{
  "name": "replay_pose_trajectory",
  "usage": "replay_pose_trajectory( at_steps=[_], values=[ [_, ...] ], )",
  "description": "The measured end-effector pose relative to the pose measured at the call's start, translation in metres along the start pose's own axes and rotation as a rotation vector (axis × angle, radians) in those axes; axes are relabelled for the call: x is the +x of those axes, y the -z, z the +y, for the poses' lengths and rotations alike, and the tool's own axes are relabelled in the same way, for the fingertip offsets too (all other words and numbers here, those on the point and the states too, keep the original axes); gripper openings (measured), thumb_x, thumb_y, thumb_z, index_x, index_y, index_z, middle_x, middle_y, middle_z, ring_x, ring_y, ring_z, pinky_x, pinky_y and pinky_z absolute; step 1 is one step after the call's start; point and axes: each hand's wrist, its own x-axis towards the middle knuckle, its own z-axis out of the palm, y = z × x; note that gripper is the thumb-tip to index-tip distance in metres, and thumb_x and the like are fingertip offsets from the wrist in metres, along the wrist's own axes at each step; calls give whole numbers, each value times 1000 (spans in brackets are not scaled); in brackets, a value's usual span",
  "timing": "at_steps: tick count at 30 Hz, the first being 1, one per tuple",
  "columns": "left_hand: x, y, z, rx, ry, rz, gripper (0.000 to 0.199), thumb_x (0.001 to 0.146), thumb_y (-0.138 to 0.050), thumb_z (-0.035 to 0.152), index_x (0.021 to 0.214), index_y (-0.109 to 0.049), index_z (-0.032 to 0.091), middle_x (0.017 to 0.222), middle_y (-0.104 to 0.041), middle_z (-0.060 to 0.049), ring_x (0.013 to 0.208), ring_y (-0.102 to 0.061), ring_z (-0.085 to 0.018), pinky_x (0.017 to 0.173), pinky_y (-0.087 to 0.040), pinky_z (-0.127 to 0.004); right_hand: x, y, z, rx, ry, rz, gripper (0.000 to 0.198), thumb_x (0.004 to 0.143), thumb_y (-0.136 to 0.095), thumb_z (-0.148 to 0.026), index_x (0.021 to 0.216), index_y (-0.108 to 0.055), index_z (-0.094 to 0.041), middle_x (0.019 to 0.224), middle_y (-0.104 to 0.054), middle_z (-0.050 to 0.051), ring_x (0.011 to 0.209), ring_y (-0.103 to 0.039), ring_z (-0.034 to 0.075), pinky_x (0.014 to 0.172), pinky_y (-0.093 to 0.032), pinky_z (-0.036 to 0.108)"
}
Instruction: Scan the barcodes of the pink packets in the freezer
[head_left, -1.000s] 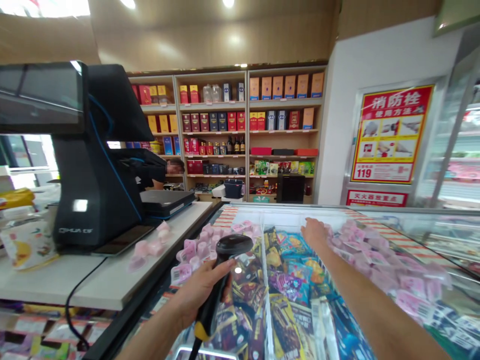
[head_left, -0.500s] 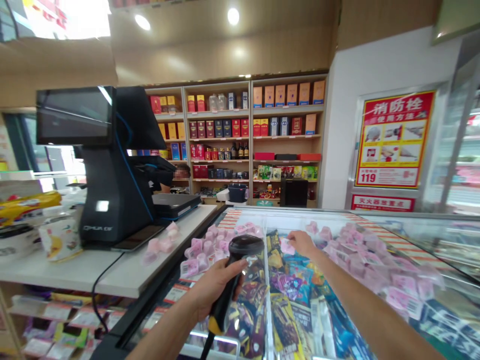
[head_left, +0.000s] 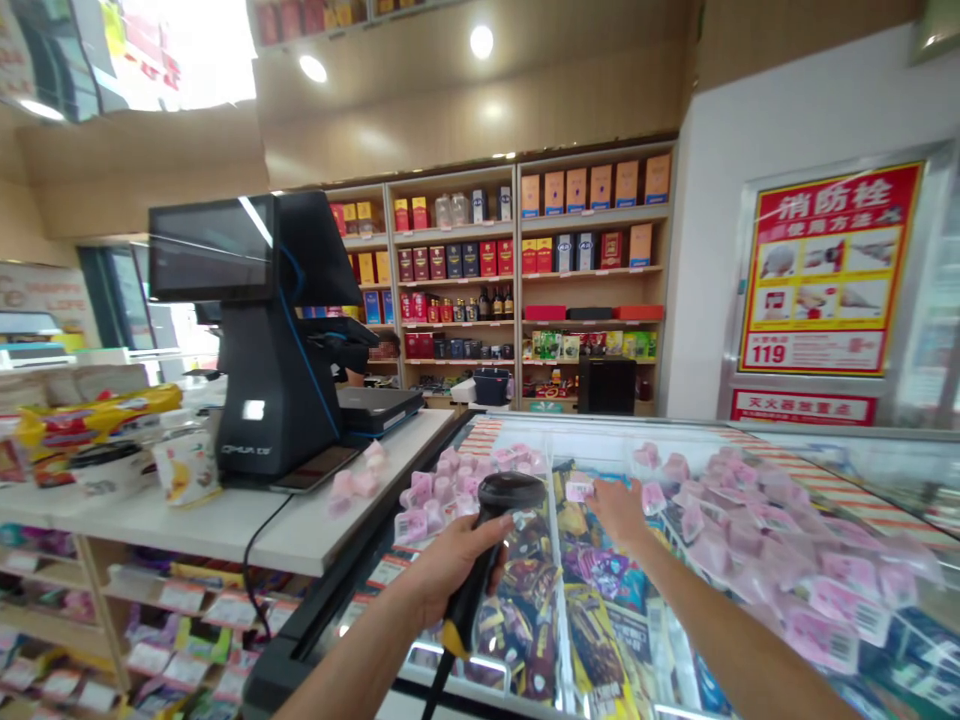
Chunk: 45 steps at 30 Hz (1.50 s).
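My left hand is wrapped round the handle of a black and yellow barcode scanner, its cable hanging down. The scanner's head is over the glass top of a chest freezer. To its right, the fingers of my right hand pinch the edge of a small pink cup-like pack with a white barcode label turned up. Another pink pack lies just right of that hand. A large heap of similar pink packs spreads on the right, and a smaller group sits left of the scanner.
A black checkout terminal stands on the white counter at left, with a few pink packs beside it. Wrapped ices lie under the freezer glass. Stocked shelves and a partly hidden person are behind.
The view has turned left, so things appear shifted right. My right hand has tilted the pink pack so its barcode label shows. The scanner stays in my left hand.
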Motion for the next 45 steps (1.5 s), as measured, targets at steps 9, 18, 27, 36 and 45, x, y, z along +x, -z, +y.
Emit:
replay_pose_trajectory(
  at_steps=[9, 18, 27, 36, 45],
  values=[
    [8, 5, 1, 11, 4, 7, 30, 65, -55, 43, 70, -43, 16, 54, -50, 4, 42, -44, -6, 40, -35, -18, 14, 1, -11, 343, -149, -59, 23, 77, -38, -26, 83, -58, -15, 87, -64, 8, 85, -57, 19, 69, -36, 26],
    [9, -4, 5, 33, -10, 16, 30, 66, -55, 43, 64, -42, 16, 52, -48, 5, 40, -42, -5, 40, -33, -18, 18, -7, -12, 442, -242, -54, 24, 76, -39, -25, 80, -60, -14, 84, -65, 7, 81, -58, 17, 65, -38, 23],
    [2, 19, 10, -28, 10, 147, 30, 64, -57, 43, 72, -46, 16, 52, -48, 5, 41, -42, -5, 40, -34, -17, 25, -9, -43, 391, -305, -101, 28, 75, -38, -29, 85, -60, -15, 89, -64, 10, 87, -57, 22, 70, -40, 31],
    [-3, 18, 13, -26, 22, 145, 32, 62, -59, 43, 72, -49, 15, 51, -49, 4, 41, -43, -5, 42, -34, -17, 39, -15, -83, 431, -200, -68, 26, 77, -38, -26, 89, -60, -17, 93, -63, 9, 90, -56, 20, 77, -38, 32],
    [6, 5, 8, -2, 28, 40, 30, 64, -57, 42, 67, -47, 15, 52, -51, 4, 42, -44, -5, 42, -35, -18, 33, 25, 43, 85, -242, 40, 32, 72, -42, -27, 98, -57, -17, 97, -61, 11, 95, -52, 25, 76, -37, 35]
  ],
)
